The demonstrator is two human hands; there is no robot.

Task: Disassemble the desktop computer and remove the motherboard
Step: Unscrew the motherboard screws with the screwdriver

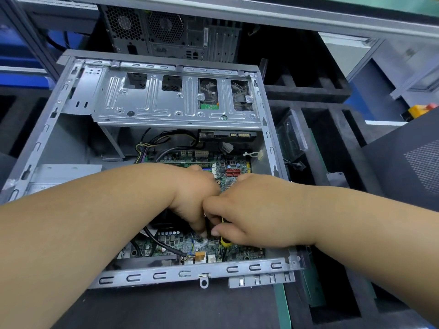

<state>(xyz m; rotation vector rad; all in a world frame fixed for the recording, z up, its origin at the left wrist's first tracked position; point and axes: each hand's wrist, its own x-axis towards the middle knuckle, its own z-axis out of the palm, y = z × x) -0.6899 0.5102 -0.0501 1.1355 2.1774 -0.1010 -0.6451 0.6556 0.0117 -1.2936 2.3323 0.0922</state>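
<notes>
Open desktop case (38, 148) fills the middle of my view, lying on its side with the side panel already off, so the opening-up is done. At 12 o'clock inside it the metal drive cage (175, 100) is still mounted, with a drive (228, 136) tucked just beneath its right end. Below that, from centre down to 6 o'clock, the motherboard (235, 179) still sits flat in the case floor: not out yet. Cables remain on it, I judge: a black lead (161, 244) runs to a connector at 6 o'clock and a bundle (145, 146) hangs at 11 o'clock. Both hands meet at the centre over the board, touching each other. My right hand (251, 210) is curled round a yellow-handled screwdriver (225, 242), tip hidden below the fingers. My left hand (194, 198) is curled down beside the shaft; whether it pinches the shaft, a screw or nothing I cannot tell. I read this as the board-screw stage, with cables, remaining screws and the lift-out still ahead. A second tower (166, 32) stands behind at 12 o'clock.
</notes>
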